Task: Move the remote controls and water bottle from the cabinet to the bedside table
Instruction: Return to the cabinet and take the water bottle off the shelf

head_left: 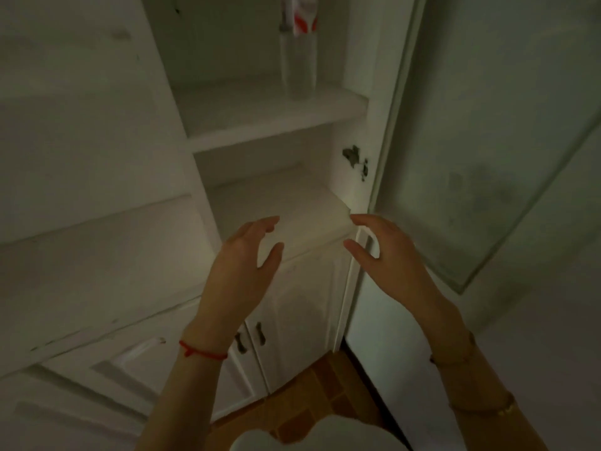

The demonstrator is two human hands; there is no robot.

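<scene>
A clear water bottle (298, 56) with a red and white label stands upright on the upper shelf (260, 122) of the white cabinet. A thin dark object, too blurred to name, stands against its left side. My left hand (242, 265) and my right hand (388, 258) hover side by side in front of the lower shelf (276, 203), well below the bottle. Both hands hold nothing and their fingers are spread. No remote control shows in this view.
The cabinet's glass door (487, 141) stands open to the right, close to my right hand. Two small closed doors with dark handles (250, 336) sit under the lower shelf. White panelled cabinet fronts fill the left side. Brown tiled floor (322, 395) lies below.
</scene>
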